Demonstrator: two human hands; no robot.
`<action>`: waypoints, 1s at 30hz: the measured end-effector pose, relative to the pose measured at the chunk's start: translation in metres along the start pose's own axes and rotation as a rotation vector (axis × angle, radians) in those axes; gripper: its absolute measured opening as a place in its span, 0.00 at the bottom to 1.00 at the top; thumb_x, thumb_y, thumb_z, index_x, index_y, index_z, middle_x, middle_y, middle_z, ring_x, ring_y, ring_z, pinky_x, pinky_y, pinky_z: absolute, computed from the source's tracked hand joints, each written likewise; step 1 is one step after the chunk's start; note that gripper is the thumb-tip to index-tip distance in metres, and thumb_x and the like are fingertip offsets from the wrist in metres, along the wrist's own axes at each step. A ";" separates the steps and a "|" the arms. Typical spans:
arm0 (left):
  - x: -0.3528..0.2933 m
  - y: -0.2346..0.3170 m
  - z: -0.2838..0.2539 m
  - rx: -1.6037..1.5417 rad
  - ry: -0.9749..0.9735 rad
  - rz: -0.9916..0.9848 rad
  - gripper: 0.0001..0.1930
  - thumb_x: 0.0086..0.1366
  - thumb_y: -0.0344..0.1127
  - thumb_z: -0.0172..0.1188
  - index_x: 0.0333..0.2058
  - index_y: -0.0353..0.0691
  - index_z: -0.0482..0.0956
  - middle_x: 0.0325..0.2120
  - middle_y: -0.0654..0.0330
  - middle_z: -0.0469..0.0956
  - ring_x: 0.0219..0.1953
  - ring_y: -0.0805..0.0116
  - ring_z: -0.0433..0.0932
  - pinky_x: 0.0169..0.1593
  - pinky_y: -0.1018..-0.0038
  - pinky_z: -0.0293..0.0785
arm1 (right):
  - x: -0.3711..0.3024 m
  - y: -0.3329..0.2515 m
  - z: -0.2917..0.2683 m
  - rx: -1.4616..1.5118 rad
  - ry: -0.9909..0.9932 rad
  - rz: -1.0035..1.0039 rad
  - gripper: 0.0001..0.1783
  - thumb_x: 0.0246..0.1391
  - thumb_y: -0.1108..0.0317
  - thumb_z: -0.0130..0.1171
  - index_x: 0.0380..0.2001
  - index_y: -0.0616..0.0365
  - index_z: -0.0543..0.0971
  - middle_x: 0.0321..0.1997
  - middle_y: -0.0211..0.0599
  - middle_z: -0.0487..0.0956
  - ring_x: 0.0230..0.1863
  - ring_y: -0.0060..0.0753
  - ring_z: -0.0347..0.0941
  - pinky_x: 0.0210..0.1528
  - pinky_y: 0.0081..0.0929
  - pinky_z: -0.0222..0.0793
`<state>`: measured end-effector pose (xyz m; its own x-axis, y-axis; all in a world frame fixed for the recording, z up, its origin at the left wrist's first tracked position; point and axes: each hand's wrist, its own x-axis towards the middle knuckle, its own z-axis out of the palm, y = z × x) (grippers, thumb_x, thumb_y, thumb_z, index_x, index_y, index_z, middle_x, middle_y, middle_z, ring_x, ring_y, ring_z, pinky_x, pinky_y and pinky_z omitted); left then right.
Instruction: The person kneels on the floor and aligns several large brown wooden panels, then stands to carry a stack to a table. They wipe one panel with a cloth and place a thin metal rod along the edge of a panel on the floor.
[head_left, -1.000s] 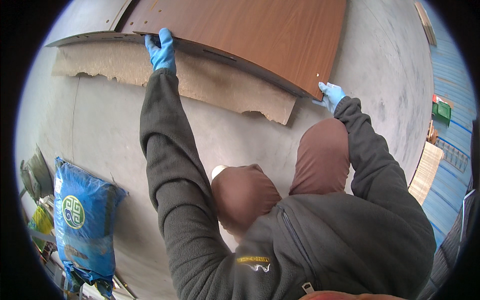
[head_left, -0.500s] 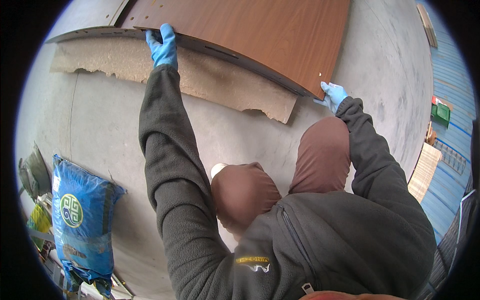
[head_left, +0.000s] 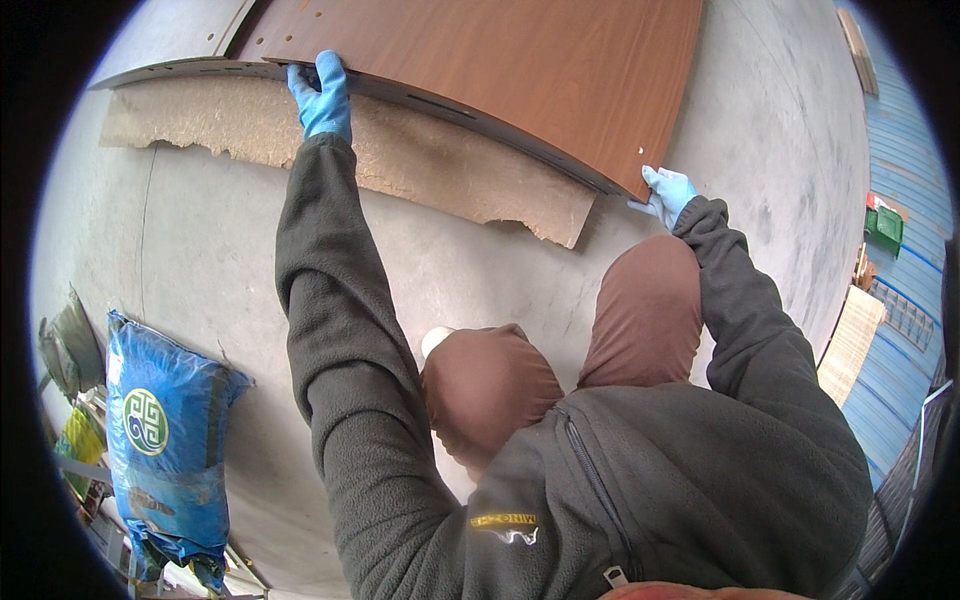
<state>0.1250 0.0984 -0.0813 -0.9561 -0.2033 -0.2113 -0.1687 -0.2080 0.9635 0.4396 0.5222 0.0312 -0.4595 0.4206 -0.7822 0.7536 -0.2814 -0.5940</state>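
Note:
A reddish-brown wooden panel (head_left: 500, 75) lies at the top of the view, its long near edge facing me. My left hand (head_left: 322, 100), in a blue glove, is closed around that edge near the panel's left corner. One finger rests on top, and the rest are partly hidden at the edge. At the right near corner, my right hand (head_left: 668, 196) in a light blue glove pinches the panel. A torn-edged brown sheet (head_left: 450, 200) lies on the floor, partly under the panel.
Grey floor (head_left: 240, 230) spreads around me. A second panel (head_left: 165, 35) adjoins at the upper left. A stuffed blue bag (head_left: 165, 430) is at the left. A green container (head_left: 884, 228) and a light wooden board (head_left: 851, 345) lie on the right over blue slatted flooring (head_left: 915, 300).
The panel's left end and my left hand have shifted very slightly toward me and to the left. My right hand stays at its corner.

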 end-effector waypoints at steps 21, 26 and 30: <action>-0.002 0.003 0.003 -0.025 -0.010 0.111 0.45 0.68 0.51 0.70 0.73 0.34 0.58 0.61 0.52 0.74 0.61 0.61 0.73 0.67 0.65 0.68 | 0.013 0.013 -0.007 0.012 0.040 -0.015 0.15 0.75 0.61 0.53 0.56 0.58 0.75 0.55 0.35 0.80 0.53 0.38 0.79 0.61 0.62 0.75; -0.002 0.007 0.004 -0.062 0.031 0.127 0.42 0.67 0.48 0.71 0.71 0.35 0.61 0.56 0.56 0.77 0.55 0.65 0.75 0.63 0.66 0.71 | 0.010 0.010 -0.001 -0.036 0.042 -0.031 0.14 0.75 0.62 0.53 0.55 0.58 0.75 0.48 0.32 0.79 0.44 0.33 0.77 0.62 0.62 0.76; 0.001 0.004 0.003 -0.003 0.010 0.058 0.41 0.68 0.48 0.70 0.71 0.35 0.60 0.55 0.56 0.78 0.53 0.65 0.76 0.59 0.66 0.73 | 0.000 0.005 0.005 -0.021 0.074 -0.021 0.11 0.74 0.63 0.53 0.49 0.58 0.76 0.31 0.27 0.68 0.28 0.26 0.68 0.62 0.64 0.77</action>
<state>0.1224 0.1003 -0.0776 -0.9619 -0.2245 -0.1563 -0.1119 -0.1984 0.9737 0.4411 0.5165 0.0276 -0.4403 0.4889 -0.7531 0.7539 -0.2542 -0.6058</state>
